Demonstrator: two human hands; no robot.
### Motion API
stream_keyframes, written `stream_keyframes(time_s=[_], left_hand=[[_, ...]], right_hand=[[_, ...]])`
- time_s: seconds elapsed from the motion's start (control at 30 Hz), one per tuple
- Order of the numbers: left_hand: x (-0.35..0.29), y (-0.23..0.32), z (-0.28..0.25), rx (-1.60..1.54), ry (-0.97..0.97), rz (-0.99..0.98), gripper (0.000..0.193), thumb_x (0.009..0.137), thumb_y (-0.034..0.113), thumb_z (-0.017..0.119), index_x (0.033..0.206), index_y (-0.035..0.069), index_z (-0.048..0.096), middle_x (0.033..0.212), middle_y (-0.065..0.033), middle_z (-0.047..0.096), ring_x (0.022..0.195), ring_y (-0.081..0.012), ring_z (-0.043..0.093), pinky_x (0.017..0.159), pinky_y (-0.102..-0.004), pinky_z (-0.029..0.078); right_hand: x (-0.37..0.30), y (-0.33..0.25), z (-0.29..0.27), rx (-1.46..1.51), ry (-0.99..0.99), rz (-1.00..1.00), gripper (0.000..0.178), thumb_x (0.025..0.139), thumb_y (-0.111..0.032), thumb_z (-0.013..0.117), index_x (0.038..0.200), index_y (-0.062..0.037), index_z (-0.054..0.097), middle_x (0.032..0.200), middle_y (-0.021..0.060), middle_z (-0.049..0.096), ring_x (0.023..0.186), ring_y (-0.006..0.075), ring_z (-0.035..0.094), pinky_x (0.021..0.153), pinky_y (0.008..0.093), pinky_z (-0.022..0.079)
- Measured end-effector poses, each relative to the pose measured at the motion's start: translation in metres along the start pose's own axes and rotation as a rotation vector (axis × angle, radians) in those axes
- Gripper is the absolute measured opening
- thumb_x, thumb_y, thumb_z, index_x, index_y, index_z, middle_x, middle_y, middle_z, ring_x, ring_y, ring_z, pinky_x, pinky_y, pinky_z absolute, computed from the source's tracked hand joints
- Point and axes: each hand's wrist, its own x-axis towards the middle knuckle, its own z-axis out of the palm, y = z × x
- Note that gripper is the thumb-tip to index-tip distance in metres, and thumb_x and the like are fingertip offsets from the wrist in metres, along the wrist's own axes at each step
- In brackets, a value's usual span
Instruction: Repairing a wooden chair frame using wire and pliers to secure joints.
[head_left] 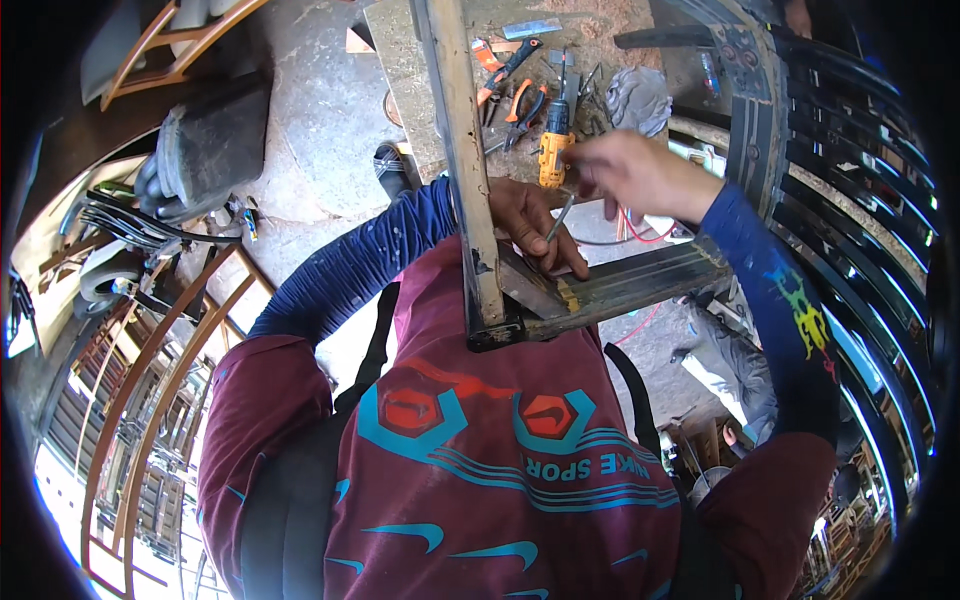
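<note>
A dark wooden frame [630,283] with a worn tan face lies across my front, its corner against my shirt. My left hand [535,225] reaches behind the upright bar and rests at the inside corner. Between its fingers is a slim grey metal rod [561,216], tilted. Smeared by motion, my right hand [645,175] hovers above the frame, close to a yellow power drill [555,150]; its fingers are bent, and whether they hold anything is unclear. A small angled brace [533,284] spans the corner below my left hand.
On the dusty workbench [425,120] lie orange-handled pliers [522,115], a hammer-like tool [510,70] and a crumpled grey cloth [640,98]. Black slatted furniture [850,150] stands close on the right. Curved wooden frames [140,440] are at left. Another person's grey-clad leg [740,370] shows at lower right.
</note>
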Motion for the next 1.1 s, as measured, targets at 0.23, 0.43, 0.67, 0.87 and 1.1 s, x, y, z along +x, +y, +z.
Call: stream_keyframes(time_s=[0.23,0.43,0.67,0.87,1.1], left_hand=[[0.002,0.016,-0.005,0.101,0.001,-0.139,0.025,0.087,0.019,0.074,0.096,-0.005,0.073,0.119,-0.0240,0.067,0.111,-0.0249,0.061,0.097,-0.0378,0.044],[-0.004,0.035,0.005,0.208,0.093,-0.251,0.029,0.085,0.023,0.077,0.097,-0.003,0.074,0.087,-0.0076,0.073,0.079,-0.0113,0.066,0.071,-0.0276,0.050],[-0.003,0.039,0.008,0.224,0.044,-0.248,0.032,0.086,0.025,0.077,0.097,-0.004,0.073,0.091,-0.0103,0.074,0.085,-0.0128,0.067,0.074,-0.0280,0.051],[-0.003,0.035,0.005,0.312,0.057,-0.178,0.037,0.088,0.025,0.075,0.109,-0.006,0.072,0.108,-0.0161,0.073,0.104,-0.0188,0.067,0.091,-0.0311,0.049],[-0.013,0.023,-0.003,0.197,0.025,-0.151,0.033,0.094,0.023,0.068,0.115,-0.003,0.070,0.119,-0.0124,0.067,0.119,-0.0219,0.057,0.104,-0.0340,0.042]], right_hand=[[0.017,-0.017,-0.003,0.161,-0.456,0.342,0.055,0.097,-0.050,0.054,0.082,0.0019,0.061,0.060,0.0093,0.060,0.037,0.0105,0.048,0.032,0.0255,0.034],[0.006,-0.003,0.013,0.833,-0.599,0.450,0.046,0.098,-0.045,0.055,0.080,-0.0031,0.060,0.060,0.0070,0.057,0.036,0.0066,0.040,0.033,0.0217,0.027],[0.014,0.004,0.003,0.592,-0.613,0.298,0.045,0.098,-0.044,0.058,0.082,-0.0015,0.061,0.057,0.0071,0.057,0.036,0.0070,0.044,0.032,0.0212,0.030],[0.004,-0.005,0.002,0.484,-0.547,0.142,0.042,0.098,-0.038,0.059,0.088,0.0022,0.066,0.066,0.0104,0.068,0.043,0.0080,0.054,0.041,0.0211,0.040],[0.000,-0.037,-0.004,-0.023,-0.389,-0.122,0.016,0.093,-0.012,0.058,0.087,0.0000,0.066,0.076,0.0071,0.071,0.064,0.0156,0.063,0.056,0.0316,0.048]])
